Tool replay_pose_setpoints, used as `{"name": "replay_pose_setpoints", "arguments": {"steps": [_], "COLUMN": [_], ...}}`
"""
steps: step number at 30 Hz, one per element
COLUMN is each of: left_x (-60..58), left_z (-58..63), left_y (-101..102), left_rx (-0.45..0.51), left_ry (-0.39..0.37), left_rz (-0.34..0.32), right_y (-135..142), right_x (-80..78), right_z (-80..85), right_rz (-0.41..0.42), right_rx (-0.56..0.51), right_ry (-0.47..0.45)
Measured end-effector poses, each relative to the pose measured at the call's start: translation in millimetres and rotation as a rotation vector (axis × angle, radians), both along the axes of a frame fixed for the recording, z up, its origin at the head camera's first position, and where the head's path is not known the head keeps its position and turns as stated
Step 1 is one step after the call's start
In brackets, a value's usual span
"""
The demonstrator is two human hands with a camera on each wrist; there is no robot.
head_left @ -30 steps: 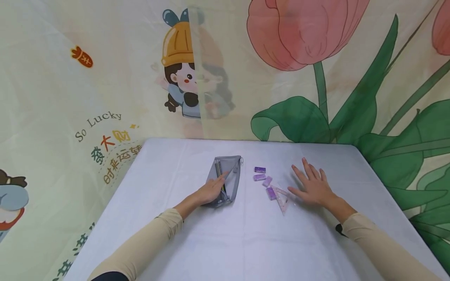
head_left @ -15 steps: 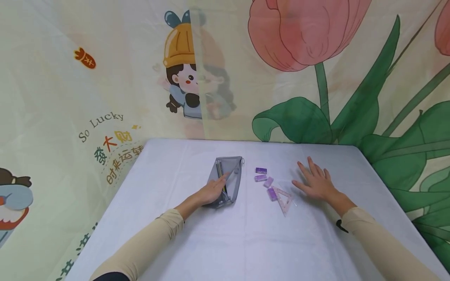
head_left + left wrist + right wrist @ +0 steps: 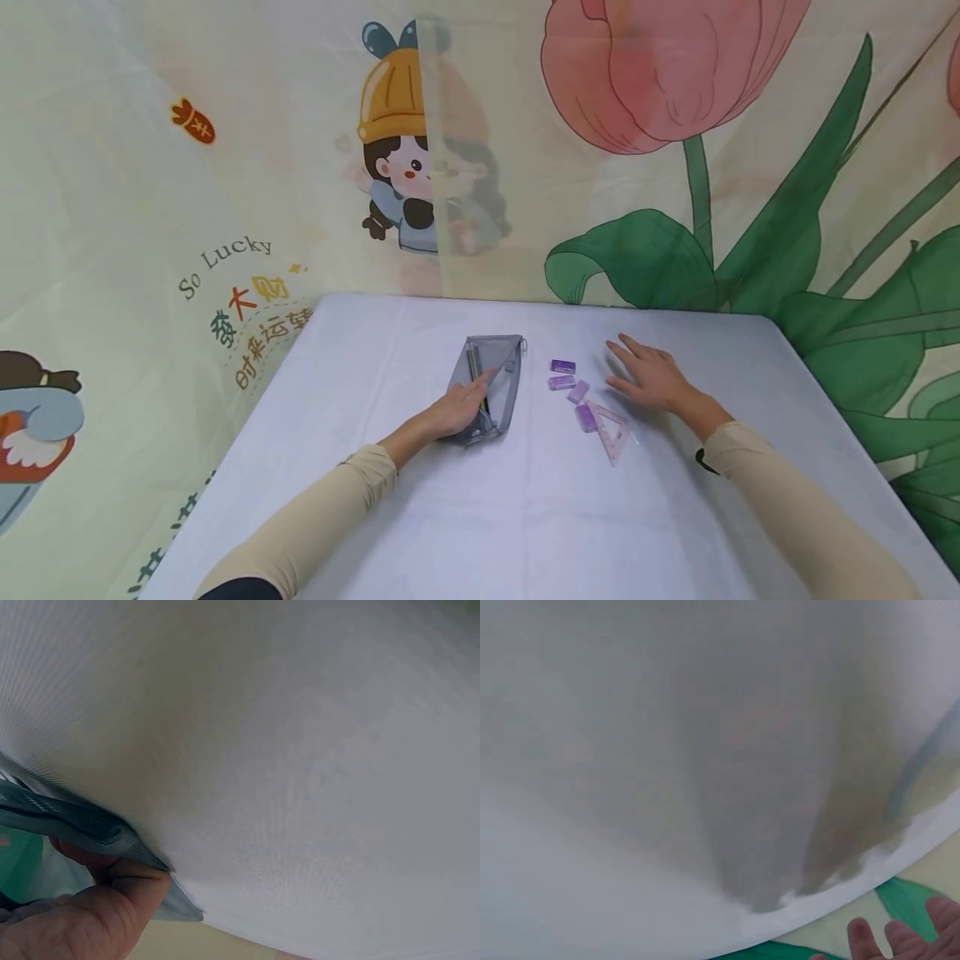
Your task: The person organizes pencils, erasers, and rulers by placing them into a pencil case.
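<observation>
A grey see-through mesh pencil case [image 3: 504, 400] lies on the white-covered table, with pencils [image 3: 473, 363] showing through it. My left hand [image 3: 454, 412] is on its near left part, index finger stretched along the top. In the left wrist view, the thumb [image 3: 112, 904] bends against the edge of the case [image 3: 75, 821], gripping the fabric. Several purple erasers [image 3: 562, 382] lie to the right of the case. A pink transparent set square [image 3: 604, 438] is beside the nearest eraser. My right hand [image 3: 651, 377] hovers right of the erasers, fingers spread and holding nothing.
The table [image 3: 375, 517] ends at a back edge against a printed cloth [image 3: 495, 275] with tulips and cartoon figures. A small clear piece [image 3: 634, 435] lies right of the set square. Both forearms reach in from the near side.
My right hand drew a little right, off the set square, then came back left toward the erasers. The left hand stays on the pencil case. The head view has shifted slightly.
</observation>
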State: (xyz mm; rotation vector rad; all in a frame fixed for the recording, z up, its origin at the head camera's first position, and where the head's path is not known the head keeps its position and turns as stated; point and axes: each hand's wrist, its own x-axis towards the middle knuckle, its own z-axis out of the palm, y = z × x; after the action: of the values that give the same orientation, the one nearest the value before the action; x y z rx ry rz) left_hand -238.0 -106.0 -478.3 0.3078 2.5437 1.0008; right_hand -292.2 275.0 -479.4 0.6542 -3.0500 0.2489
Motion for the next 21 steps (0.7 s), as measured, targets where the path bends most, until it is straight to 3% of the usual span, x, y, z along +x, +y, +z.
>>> {"name": "replay_pose_setpoints", "arguments": {"steps": [4, 9, 16, 21], "left_x": [-0.6, 0.5, 0.0, -1.6], "left_z": [-0.1, 1.6, 0.5, 1.5], "left_y": [-0.5, -0.6, -1.8, -1.8], "left_rx": [0.003, -0.001, 0.008, 0.005], "left_ry": [-0.005, -0.009, -0.005, -0.015], "left_rz": [0.000, -0.002, -0.006, -0.006], "right_y": [-12.0, -24.3, -44.3, -56.2], "right_x": [-10.2, -18.0, -26.7, -32.9], "right_z": [-2.2, -4.4, -3.1, -1.0], "right_rz": [0.040, 0.072, 0.073, 0.033], "right_rx": [0.002, -0.099, -0.309, -0.366], "right_ry": [-0.011, -0.026, -0.177, -0.288]}}
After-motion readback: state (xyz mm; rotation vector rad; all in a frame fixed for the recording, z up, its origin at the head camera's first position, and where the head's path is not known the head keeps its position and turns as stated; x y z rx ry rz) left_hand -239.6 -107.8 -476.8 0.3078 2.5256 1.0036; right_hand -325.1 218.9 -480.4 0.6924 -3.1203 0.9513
